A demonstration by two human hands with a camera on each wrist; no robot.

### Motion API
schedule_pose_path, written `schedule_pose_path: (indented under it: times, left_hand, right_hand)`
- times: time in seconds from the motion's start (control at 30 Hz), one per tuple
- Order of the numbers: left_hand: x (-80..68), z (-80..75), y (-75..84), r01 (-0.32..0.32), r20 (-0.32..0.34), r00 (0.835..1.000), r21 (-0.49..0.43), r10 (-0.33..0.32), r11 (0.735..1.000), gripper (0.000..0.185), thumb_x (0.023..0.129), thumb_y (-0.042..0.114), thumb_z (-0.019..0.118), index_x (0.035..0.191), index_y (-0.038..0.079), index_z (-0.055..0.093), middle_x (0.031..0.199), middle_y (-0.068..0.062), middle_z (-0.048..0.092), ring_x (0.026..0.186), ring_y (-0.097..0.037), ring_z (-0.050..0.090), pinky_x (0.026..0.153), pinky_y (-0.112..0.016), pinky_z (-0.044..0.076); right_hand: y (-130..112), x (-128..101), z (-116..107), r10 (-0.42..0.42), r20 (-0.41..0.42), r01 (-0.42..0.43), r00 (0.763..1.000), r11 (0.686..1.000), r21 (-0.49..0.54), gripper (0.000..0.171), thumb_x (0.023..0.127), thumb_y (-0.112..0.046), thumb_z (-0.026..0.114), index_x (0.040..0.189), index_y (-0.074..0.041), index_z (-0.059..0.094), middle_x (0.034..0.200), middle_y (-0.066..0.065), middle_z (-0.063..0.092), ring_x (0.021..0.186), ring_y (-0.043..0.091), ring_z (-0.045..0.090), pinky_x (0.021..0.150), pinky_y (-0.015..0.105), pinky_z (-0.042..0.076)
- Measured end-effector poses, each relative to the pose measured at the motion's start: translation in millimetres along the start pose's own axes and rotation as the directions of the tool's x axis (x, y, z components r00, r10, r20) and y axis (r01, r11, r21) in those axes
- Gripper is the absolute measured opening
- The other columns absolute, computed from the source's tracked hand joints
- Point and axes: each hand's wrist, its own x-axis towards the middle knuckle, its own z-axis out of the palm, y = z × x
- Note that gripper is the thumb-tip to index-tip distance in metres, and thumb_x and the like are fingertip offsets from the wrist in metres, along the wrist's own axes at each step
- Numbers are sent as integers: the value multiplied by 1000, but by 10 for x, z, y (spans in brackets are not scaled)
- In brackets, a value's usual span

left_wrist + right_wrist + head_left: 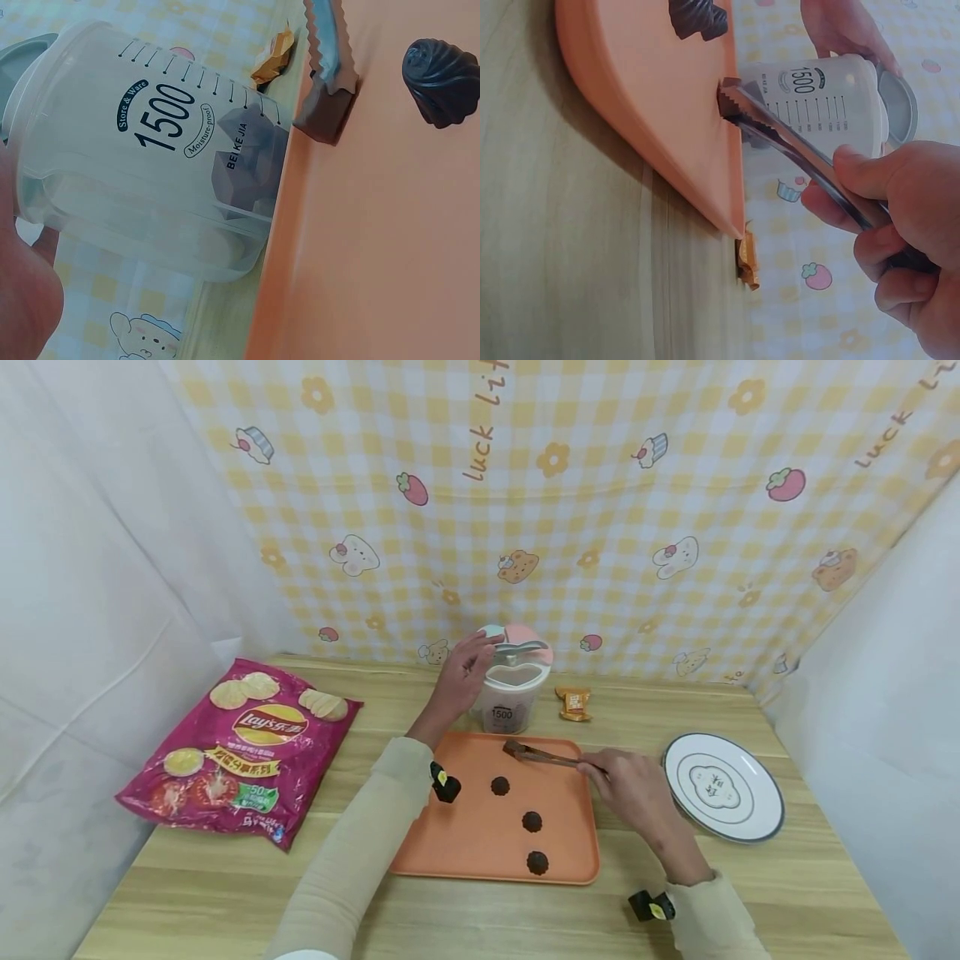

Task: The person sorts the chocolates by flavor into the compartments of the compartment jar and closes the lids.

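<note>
L hand [461,672] on lid [517,647] of clear 1500 container [506,697], fingers curled over lid edge; container sits just behind orange tray [480,843]. R hand [633,789] fingers clenched round tongs [542,754], tips over tray's back edge, jaws look closed, poss. on a brown piece. 3 dark chocolates [532,821] on tray.

Container [150,180]: translucent, smooth plastic. Tray [480,843]: matt orange plastic. Tongs [795,146]: glossy metal with serrated tips; table [187,885]: wood-grain.
</note>
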Motion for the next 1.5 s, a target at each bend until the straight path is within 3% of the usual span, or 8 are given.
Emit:
schedule_pose_path:
  times: [0.3, 0.5, 0.67, 0.97, 1.2, 1.5]
  left_hand:
    - [-2, 3, 18, 13, -6, 1000, -8, -13, 1000, 39, 112, 29, 46, 138, 9, 67, 146, -2, 58, 147, -14, 34, 113, -43, 38]
    - [-5, -7, 23, 13, -5, 1000, -7, -13, 1000, 39, 112, 30, 45, 138, 9, 67, 149, -5, 56, 147, -15, 34, 112, -45, 41]
    - [6, -24, 8, 5, -17, 1000, -8, -6, 1000, 38, 112, 29, 46, 137, 9, 67, 149, -7, 55, 147, -16, 35, 111, -45, 41]
    - [13, -23, -14, -2, -8, 1000, -17, 2, 1000, 38, 112, 28, 46, 137, 8, 67, 148, -6, 57, 147, -16, 35, 111, -44, 40]
    - [10, -3, -17, -7, -6, 1000, -23, 7, 1000, 38, 112, 28, 46, 137, 7, 67, 147, -6, 57, 146, -16, 35, 108, -44, 44]
    - [4, 3, -3, 0, -3, 1000, -19, 0, 1000, 38, 112, 28, 46, 137, 9, 67, 147, -5, 57, 147, -15, 34, 110, -45, 42]
  right_hand:
    - [23, -68, -84, -72, -137, 78, 988, 996, 38, 10, 89, -16, 83, 97, -11, 83, 84, 2, 76, 56, 6, 56, 48, 28, 45]
    - [-8, -78, -284, -146, -250, 163, 957, 986, 45, 14, 83, -11, 85, 96, -8, 81, 82, 1, 75, 55, 5, 55, 45, 26, 44]
    - [-55, -27, -451, -167, -312, 198, 935, 978, 72, 13, 88, -12, 80, 99, -6, 81, 81, 2, 74, 54, 6, 55, 45, 26, 45]
    - [-131, 142, -584, -92, -376, 132, 922, 988, 81, 18, 86, -6, 81, 104, -3, 81, 85, 6, 75, 55, 8, 55, 45, 25, 42]
    - [-156, 230, -546, -95, -415, 123, 905, 992, 41, 17, 84, -4, 84, 101, -3, 81, 80, 6, 74, 52, 7, 53, 42, 23, 38]
    - [-167, 267, -531, -74, -403, 100, 912, 994, 44, 17, 87, -6, 82, 104, -2, 81, 81, 8, 74, 52, 7, 54, 42, 23, 38]
